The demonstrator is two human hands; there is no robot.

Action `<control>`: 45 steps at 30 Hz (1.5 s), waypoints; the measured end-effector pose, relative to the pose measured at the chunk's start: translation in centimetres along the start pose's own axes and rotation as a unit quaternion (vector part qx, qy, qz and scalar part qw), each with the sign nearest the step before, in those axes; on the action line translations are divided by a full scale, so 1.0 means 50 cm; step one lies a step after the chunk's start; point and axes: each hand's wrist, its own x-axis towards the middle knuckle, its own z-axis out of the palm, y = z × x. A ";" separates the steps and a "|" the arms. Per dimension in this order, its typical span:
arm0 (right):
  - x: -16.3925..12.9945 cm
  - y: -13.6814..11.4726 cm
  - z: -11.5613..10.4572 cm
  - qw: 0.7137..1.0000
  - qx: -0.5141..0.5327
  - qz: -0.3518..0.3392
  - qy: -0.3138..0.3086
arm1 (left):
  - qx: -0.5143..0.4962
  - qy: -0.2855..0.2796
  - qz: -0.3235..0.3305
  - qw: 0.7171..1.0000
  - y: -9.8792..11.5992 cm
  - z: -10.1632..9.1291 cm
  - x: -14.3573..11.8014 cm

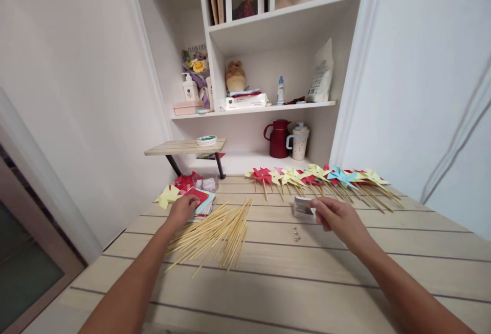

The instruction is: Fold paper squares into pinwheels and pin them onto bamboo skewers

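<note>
My left hand (183, 207) rests on a stack of coloured paper squares (203, 202), fingers on the red top sheet. My right hand (337, 217) touches a small white box (303, 207) on the wooden table (307, 272); its fingertips pinch the box's near edge. A loose pile of thin wooden sticks (218, 231) lies between my hands. Three small pins or beads (295, 234) sit just in front of the box. A row of finished paper pinwheels (322, 176) in red, yellow and blue lies along the far edge.
A small raised wooden stand (184, 148) holds a round tin (206, 140). Behind it are a red jug (279, 138) and a white cup (299, 141). Shelves above carry bottles, a toy, a bag and a framed picture. Walls close in on both sides.
</note>
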 end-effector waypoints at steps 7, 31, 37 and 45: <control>-0.002 -0.003 0.003 1.000 0.006 0.004 -0.008 | 0.037 0.051 0.007 0.998 -0.024 -0.008 -0.005; -0.008 -0.018 -0.002 1.000 -0.018 0.001 -0.016 | 0.203 0.044 0.129 0.970 -0.076 -0.044 -0.030; -0.007 -0.015 -0.002 1.000 -0.021 0.007 -0.021 | 0.183 0.060 0.146 0.970 -0.077 -0.036 -0.025; -0.006 -0.011 0.000 1.000 -0.011 0.010 -0.027 | 0.035 -0.030 0.154 0.987 -0.068 -0.030 0.000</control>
